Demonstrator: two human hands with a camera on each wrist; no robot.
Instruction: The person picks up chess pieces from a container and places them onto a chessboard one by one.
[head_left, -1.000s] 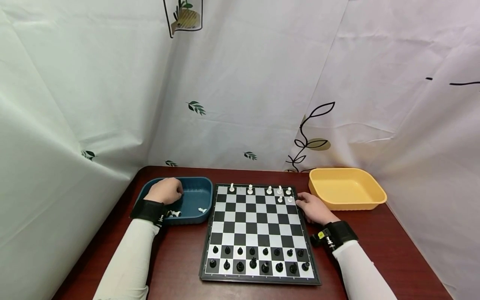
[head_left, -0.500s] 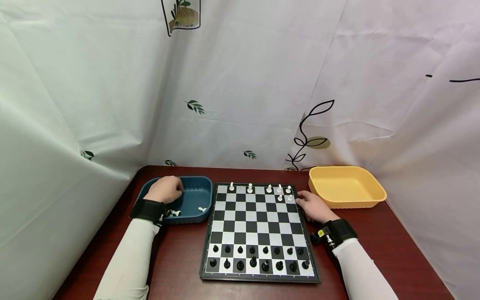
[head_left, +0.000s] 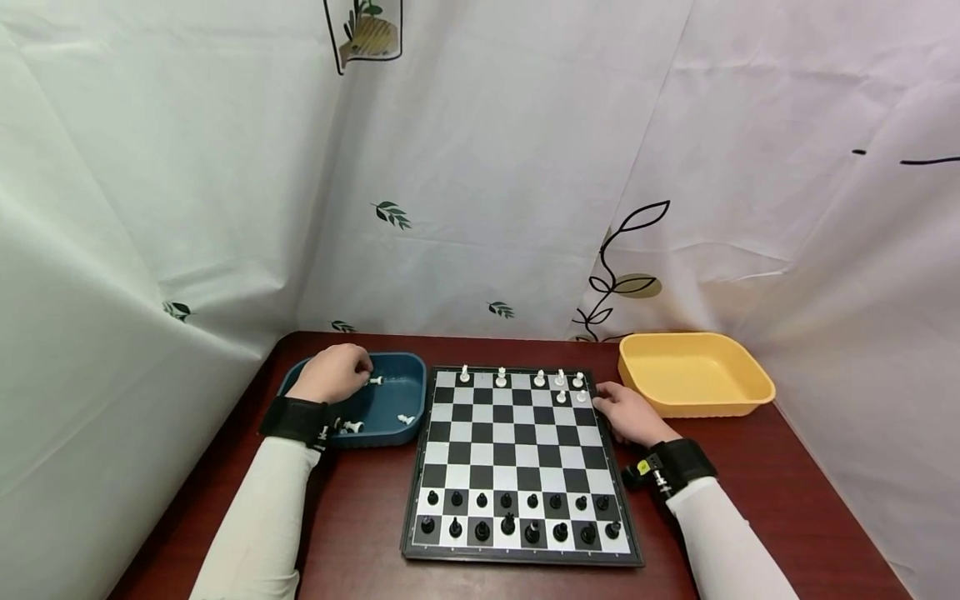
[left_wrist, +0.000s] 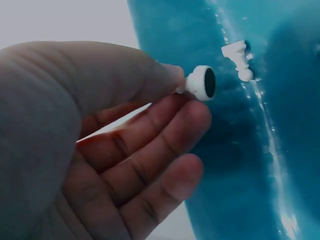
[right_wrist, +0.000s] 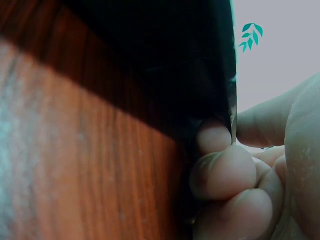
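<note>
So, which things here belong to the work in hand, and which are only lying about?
In use:
- left hand, pinching a white chess piece over the blue tray
- right hand, gripping the edge of the chessboard
- white pieces on the board
- loose white pieces in the tray

Lying about:
- yellow tray
- black pieces, standing in two rows

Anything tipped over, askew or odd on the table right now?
Only small things. A few white chess pieces lie on their sides in the blue tray, loose rather than spilled. The board sits square, its pieces upright. The left hand pinches a white piece; the right hand grips the board's edge.
</note>
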